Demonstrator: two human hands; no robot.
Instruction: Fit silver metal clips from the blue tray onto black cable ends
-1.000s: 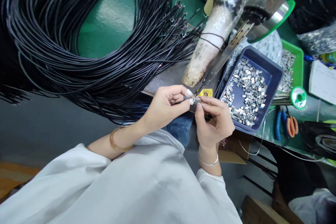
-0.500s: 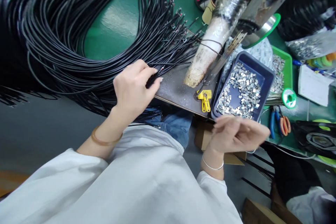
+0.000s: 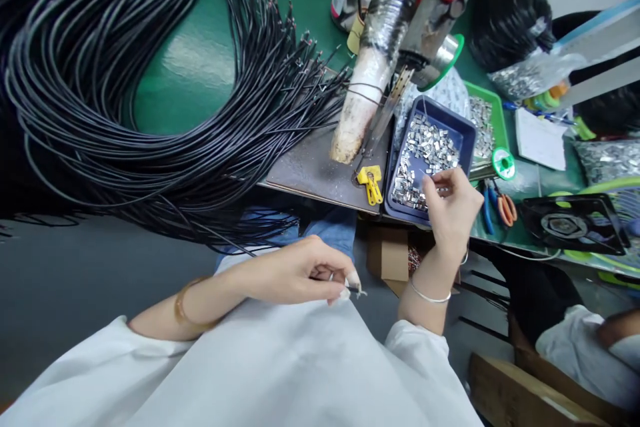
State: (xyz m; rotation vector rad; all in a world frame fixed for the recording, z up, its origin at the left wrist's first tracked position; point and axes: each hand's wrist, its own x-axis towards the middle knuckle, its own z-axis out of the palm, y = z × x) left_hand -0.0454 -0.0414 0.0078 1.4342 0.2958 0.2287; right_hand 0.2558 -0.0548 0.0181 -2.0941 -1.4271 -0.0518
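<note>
While the left hand (image 3: pixel 305 273) held a cable end (image 3: pixel 355 290), the right hand (image 3: pixel 453 203) worked at the blue tray (image 3: pixel 453 123)

The cable end lay below the front edge of the surface (image 3: pixel 185 67), close to the person's white top (image 3: pixel 300 360). The left grip was narrow, thumb and forefinger pinched around the black sheath, and pale strands stuck out just past the fingertips (image 3: pixel 353 279), which were wrapped in white. For this kind of hold, a pinch close behind the bared strands seemed best: firm enough that the cable would not roll, light enough not to flatten the strands.

The right hand was over the near right part of the tray, where many small metal pieces (image 3: pixel 433 140) lay loose. Its thumb and forefinger came close together, but whether that grip held a piece could not be told. Since the pieces overlapped at many angles, lifting just 1 by its edges, with only the fingertips, looked the cleaner way; a full-hand scoop would likely have brought several.

Keeping the forearm high over the tray rim also seemed wise, as a knock could have spilled the contents. Just left of the tray, a yellow tool (image 3: pixel 371 185) lay on a brown board (image 3: pixel 305 177), and farther left a thick bundle of black cables (image 3: pixel 150 153) spread across the surface, best left undisturbed by the left sleeve (image 3: pixel 115 347).
</note>
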